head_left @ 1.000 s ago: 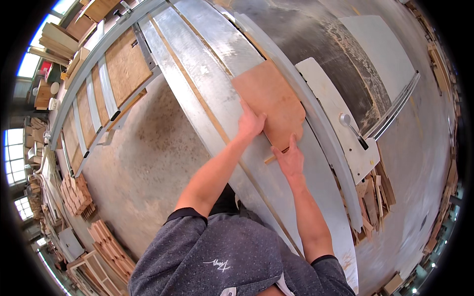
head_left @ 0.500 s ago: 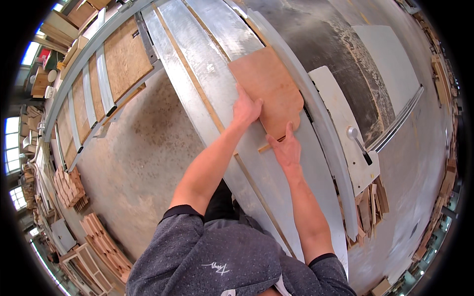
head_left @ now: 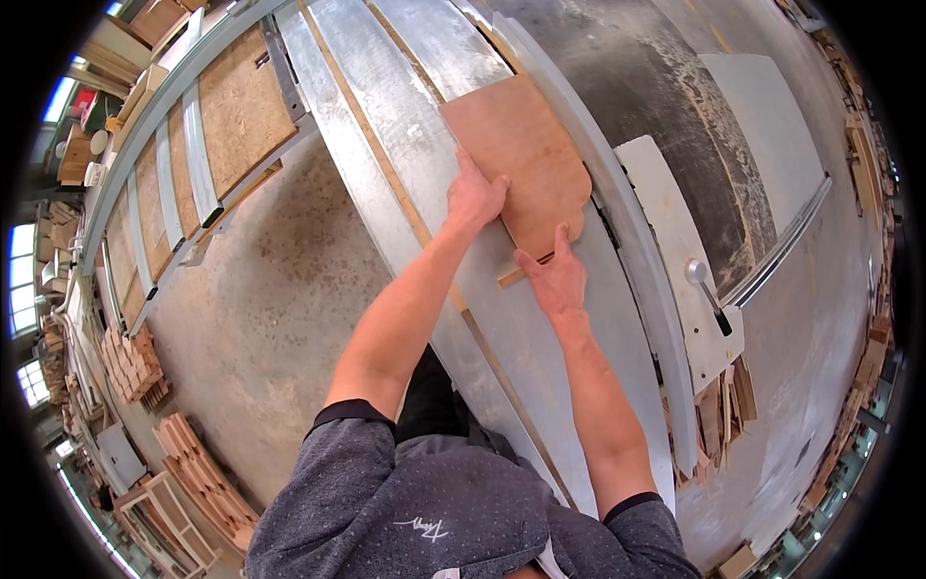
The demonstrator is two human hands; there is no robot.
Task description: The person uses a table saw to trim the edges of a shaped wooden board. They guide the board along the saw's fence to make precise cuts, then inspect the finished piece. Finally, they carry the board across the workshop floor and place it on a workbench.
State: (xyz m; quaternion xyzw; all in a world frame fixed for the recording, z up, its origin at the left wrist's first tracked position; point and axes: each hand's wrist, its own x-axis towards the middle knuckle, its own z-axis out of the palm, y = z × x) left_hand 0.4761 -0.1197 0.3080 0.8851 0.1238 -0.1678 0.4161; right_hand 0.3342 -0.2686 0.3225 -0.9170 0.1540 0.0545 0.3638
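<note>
A flat brown wooden board [head_left: 528, 140] with a wavy, rounded right edge lies on the long metal saw table [head_left: 588, 367]. My left hand [head_left: 472, 193] grips the board's left edge, with the thumb on top. Lower down, my right hand [head_left: 554, 272] holds the near end, index finger and thumb spread along it. A narrow wood strip [head_left: 511, 277] sticks out leftward from under that end, beside my right hand. Along the board's right side runs a grey metal rail [head_left: 632, 251].
A side frame [head_left: 241, 116] with chipboard panels and metal bars is at left. A pale plate with a lever [head_left: 696, 273] is at right. Offcuts [head_left: 719, 415] stand below it; wood stacks [head_left: 193, 454] lie on the floor at lower left, beside the concrete floor [head_left: 289, 289].
My two hands and the board have moved away from me along the metal table, up and slightly left in the picture. The grip looks the same.
</note>
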